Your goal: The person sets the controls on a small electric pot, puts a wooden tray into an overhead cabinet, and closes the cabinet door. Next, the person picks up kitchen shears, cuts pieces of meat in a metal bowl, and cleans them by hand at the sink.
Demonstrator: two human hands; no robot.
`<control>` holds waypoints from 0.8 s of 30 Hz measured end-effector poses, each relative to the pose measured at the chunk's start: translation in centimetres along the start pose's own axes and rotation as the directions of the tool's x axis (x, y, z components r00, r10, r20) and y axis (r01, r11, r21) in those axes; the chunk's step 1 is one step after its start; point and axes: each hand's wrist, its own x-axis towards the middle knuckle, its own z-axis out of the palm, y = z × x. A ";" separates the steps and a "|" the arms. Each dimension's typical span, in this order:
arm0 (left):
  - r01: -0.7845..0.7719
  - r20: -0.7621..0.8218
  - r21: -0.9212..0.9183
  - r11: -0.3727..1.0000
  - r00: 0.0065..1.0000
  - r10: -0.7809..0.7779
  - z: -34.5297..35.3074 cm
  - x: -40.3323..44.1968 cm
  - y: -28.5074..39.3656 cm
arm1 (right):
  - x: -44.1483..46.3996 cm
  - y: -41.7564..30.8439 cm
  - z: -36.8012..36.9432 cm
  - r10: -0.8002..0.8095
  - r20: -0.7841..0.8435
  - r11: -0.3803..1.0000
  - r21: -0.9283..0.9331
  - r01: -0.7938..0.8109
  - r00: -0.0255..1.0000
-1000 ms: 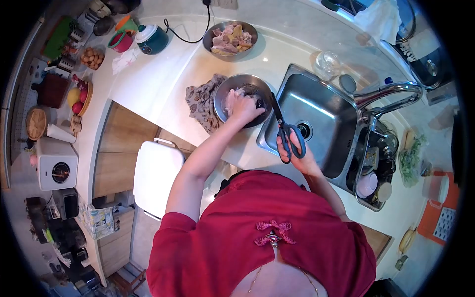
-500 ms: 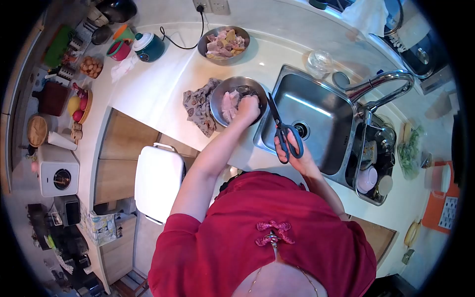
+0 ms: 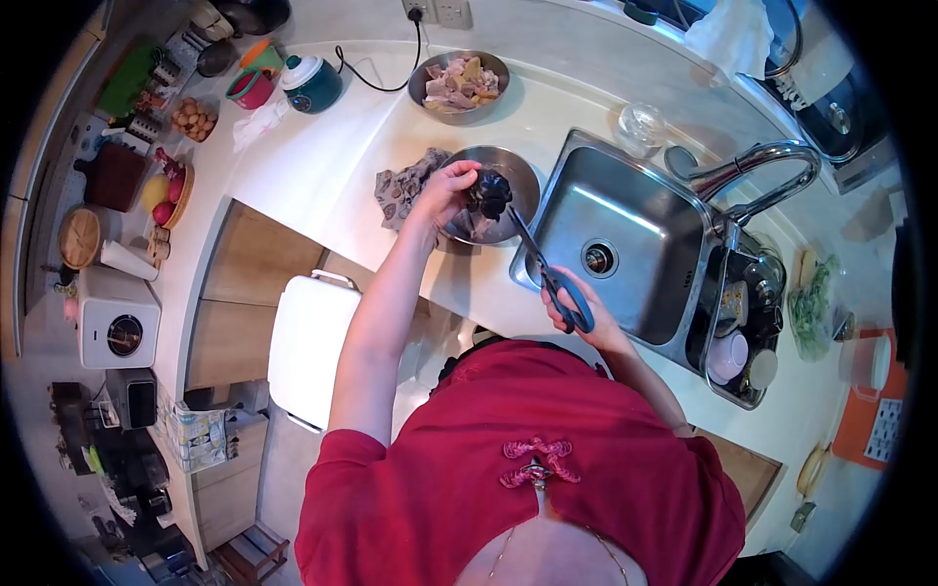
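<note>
My left hand (image 3: 446, 196) pinches a dark, ruffled clump that looks like a wood ear mushroom (image 3: 490, 194), held up over the steel bowl (image 3: 523, 178) on the counter. In my right hand (image 3: 598, 317) are dark-handled scissors (image 3: 554, 276), their blades pointing up and left. The blade tips are at the clump's lower right edge; whether they touch it I cannot tell. My left hand and the clump hide much of the bowl's inside. Against the bowl's left side lies a crumpled patterned cloth (image 3: 399, 189).
A second steel bowl (image 3: 445, 109) of raw, pale meat pieces stands behind. To the right is the sink (image 3: 635, 234) with its faucet (image 3: 772, 161) and a rack of dishes (image 3: 743, 391). A white bin (image 3: 311, 352) stands below the counter's front edge.
My left hand has come up out of the bowl and to the left, with the dark clump now in its fingers. The scissors have dropped slightly and tilted further left towards it.
</note>
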 end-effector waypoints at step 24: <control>-0.174 0.079 0.356 0.918 0.985 0.156 3.9 0.3 1.9 | 6.5 -0.9 0.1 -0.057 0.057 0.996 0.066 0.053 0.997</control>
